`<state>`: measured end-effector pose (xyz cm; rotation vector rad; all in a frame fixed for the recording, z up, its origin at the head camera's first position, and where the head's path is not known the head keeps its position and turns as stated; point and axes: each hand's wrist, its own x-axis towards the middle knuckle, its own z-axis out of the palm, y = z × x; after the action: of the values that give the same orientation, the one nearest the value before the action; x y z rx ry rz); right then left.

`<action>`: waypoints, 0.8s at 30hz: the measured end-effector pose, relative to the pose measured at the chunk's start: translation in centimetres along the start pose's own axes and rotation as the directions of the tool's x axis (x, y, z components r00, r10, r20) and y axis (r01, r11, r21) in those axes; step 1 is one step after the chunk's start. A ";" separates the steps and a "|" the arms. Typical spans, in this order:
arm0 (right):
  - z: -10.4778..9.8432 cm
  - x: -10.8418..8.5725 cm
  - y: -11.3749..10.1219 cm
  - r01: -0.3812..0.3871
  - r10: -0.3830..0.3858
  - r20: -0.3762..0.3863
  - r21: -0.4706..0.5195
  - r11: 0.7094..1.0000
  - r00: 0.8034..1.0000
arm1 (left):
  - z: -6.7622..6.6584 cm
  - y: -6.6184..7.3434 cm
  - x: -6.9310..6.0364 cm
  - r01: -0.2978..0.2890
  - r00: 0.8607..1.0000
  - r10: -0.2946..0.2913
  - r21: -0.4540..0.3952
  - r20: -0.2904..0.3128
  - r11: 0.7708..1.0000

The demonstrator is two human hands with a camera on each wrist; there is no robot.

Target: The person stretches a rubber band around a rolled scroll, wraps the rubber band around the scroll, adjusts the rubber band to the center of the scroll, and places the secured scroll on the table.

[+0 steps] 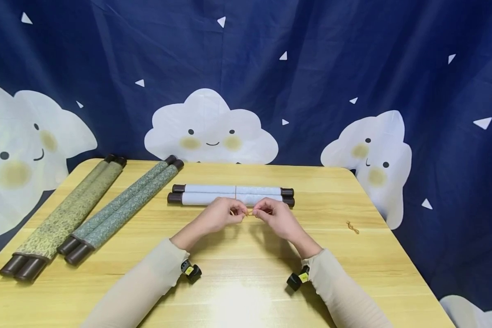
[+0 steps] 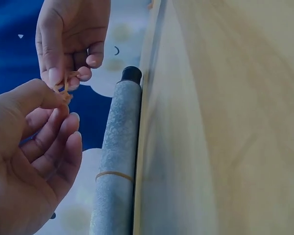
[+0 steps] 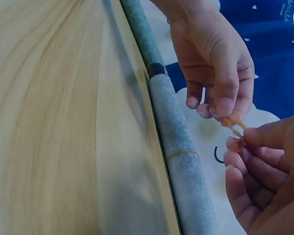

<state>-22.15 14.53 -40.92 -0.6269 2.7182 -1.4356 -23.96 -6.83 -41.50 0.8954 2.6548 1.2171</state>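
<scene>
In the head view my left hand and right hand meet just in front of a pale blue scroll. Between their fingertips is a small, twisted orange-tan rubber band. Each hand pinches one side of it with thumb and fingers, and loops of the rubber band show in the left wrist view. The scroll has two parallel rolls with dark brown end knobs and lies crosswise on the table. A thin tan band circles it near its middle. My hands are apart from the scroll in the wrist views.
A green patterned scroll and a yellow-green one lie slantwise on the left of the wooden table. Another twisted orange band lies at the right. Behind the table hangs a dark blue curtain with clouds.
</scene>
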 end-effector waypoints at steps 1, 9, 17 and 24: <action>0.0 0.0 -0.1 -0.007 0.007 0.001 0.007 1.000 1.000 | 0.0 0.0 0.0 -0.003 1.000 0.003 0.002 -0.006 1.000; -0.1 -0.1 -0.6 -0.038 0.038 0.048 0.006 0.999 0.998 | 0.3 -0.1 0.2 0.009 0.999 -0.016 -0.164 -0.043 0.986; 0.0 -0.2 -0.8 0.015 -0.015 0.018 0.021 1.000 1.000 | 0.4 0.1 0.2 0.030 0.999 -0.038 -0.292 -0.023 0.956; -0.5 0.0 -0.5 -0.041 0.038 0.037 0.093 0.995 0.999 | 0.4 0.1 0.1 0.017 0.998 -0.030 -0.253 -0.048 0.967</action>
<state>-22.04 14.72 -40.28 -0.5842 2.6042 -1.5177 -23.90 -6.45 -41.66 0.7981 2.4620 1.5486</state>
